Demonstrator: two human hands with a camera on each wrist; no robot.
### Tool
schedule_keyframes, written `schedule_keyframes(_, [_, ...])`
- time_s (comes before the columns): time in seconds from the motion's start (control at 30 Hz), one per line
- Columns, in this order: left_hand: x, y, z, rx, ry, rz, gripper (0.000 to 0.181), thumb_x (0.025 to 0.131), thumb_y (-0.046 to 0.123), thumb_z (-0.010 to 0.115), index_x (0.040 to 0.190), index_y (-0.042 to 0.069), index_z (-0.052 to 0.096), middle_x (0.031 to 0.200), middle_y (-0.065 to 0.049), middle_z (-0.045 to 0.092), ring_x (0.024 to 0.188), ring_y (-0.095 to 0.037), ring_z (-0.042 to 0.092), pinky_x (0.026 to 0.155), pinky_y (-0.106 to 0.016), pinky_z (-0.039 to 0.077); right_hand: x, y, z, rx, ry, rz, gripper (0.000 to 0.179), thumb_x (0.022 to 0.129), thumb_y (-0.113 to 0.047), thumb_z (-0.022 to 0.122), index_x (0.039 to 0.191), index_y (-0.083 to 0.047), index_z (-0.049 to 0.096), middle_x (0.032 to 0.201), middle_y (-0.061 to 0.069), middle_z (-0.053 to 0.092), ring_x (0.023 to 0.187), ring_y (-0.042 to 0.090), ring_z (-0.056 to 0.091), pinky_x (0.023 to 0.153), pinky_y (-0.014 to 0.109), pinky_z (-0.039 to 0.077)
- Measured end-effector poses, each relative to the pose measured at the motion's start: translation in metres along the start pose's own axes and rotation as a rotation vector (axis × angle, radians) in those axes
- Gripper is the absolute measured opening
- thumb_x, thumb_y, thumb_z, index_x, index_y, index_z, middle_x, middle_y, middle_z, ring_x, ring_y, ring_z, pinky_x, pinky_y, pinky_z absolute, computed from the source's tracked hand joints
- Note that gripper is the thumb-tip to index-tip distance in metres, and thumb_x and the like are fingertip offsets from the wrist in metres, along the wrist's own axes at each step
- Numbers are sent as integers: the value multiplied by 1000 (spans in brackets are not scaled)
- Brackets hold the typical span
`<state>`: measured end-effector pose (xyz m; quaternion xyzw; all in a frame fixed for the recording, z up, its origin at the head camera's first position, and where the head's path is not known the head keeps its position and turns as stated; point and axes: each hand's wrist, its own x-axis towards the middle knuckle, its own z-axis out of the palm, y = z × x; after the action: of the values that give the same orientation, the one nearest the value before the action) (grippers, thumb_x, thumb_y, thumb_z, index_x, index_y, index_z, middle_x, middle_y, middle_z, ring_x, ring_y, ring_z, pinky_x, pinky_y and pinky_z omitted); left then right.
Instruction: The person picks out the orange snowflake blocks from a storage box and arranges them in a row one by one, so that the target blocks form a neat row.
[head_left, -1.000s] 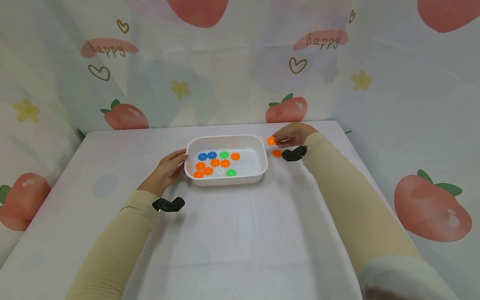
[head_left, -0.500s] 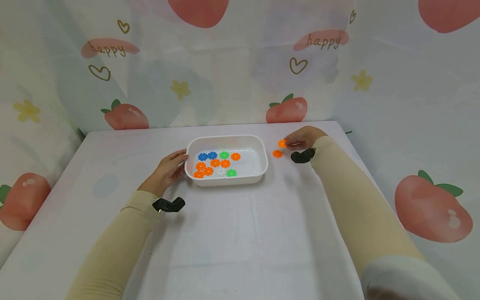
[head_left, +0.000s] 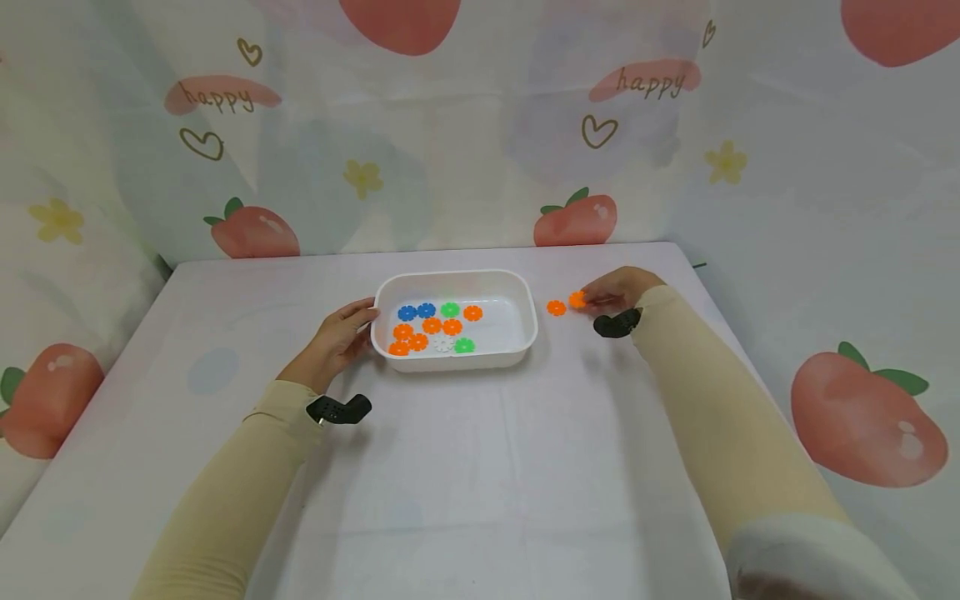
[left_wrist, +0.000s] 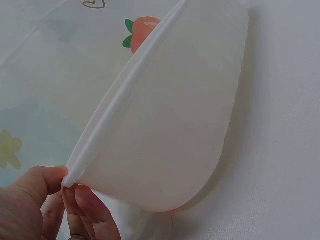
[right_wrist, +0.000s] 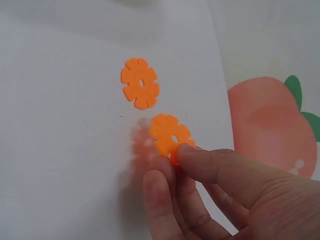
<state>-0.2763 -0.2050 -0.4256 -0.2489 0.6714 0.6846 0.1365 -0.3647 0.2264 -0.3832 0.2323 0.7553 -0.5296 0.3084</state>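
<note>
My left hand (head_left: 332, 340) pinches the left rim of a white plastic tub (head_left: 457, 362), thumb on one side and fingers on the other. In the left wrist view the tub's outer wall (left_wrist: 165, 115) fills the middle. To the right of the tub, my right hand (head_left: 617, 289) pinches an orange notched snowflake disc (right_wrist: 167, 131) between thumb and fingers, just above the table. A second orange disc (right_wrist: 140, 84) lies flat on the table beside it, between my right hand and the tub.
Inside the tub lie several orange discs (head_left: 431, 326), two blue discs (head_left: 407, 313), two green discs (head_left: 464, 345) and white pieces (head_left: 443, 343). A white cloth covers the table (head_left: 465, 483). Behind it hangs a printed backdrop (head_left: 450, 150).
My right hand, pinching the orange disc, has moved right and toward me, from beside the tub to the far side of the lying disc. The left hand and tub stay in place.
</note>
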Motion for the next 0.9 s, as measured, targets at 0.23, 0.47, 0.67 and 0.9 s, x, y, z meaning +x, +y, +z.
schedule_keyframes(0.23, [0, 1, 1, 3, -1, 11, 47, 98, 29, 62, 143, 27, 52, 143, -1, 49, 100, -16, 49, 70, -15, 47, 3, 6, -1, -31, -22, -9, 48, 95, -6, 63, 141, 1, 49, 91, 9, 66, 79, 17, 65, 95, 27, 51])
schedule_keyframes(0.47, [-1, 1, 1, -5, -4, 6, 47, 98, 28, 62, 143, 27, 52, 144, -1, 48, 99, -16, 49, 69, -15, 47, 1, 6, 3, -46, -14, -16, 45, 95, -6, 62, 138, 4, 50, 83, 9, 66, 75, 16, 65, 94, 27, 51])
schedule_keyframes(0.67, [-3, 2, 1, 2, -3, 3, 47, 98, 29, 61, 144, 27, 51, 146, -1, 47, 99, -16, 48, 72, -16, 47, 2, 4, 10, -114, 33, -18, 45, 95, -6, 63, 137, 4, 51, 83, 8, 64, 74, 14, 64, 93, 27, 52])
schedule_keyframes(0.9, [-1, 1, 0, -6, 3, -5, 47, 98, 29, 62, 143, 27, 52, 145, -1, 48, 99, -16, 48, 72, -16, 47, 9, 6, 9, -148, 65, -25, 44, 95, -10, 65, 136, 3, 54, 91, 11, 66, 78, 18, 65, 93, 28, 52])
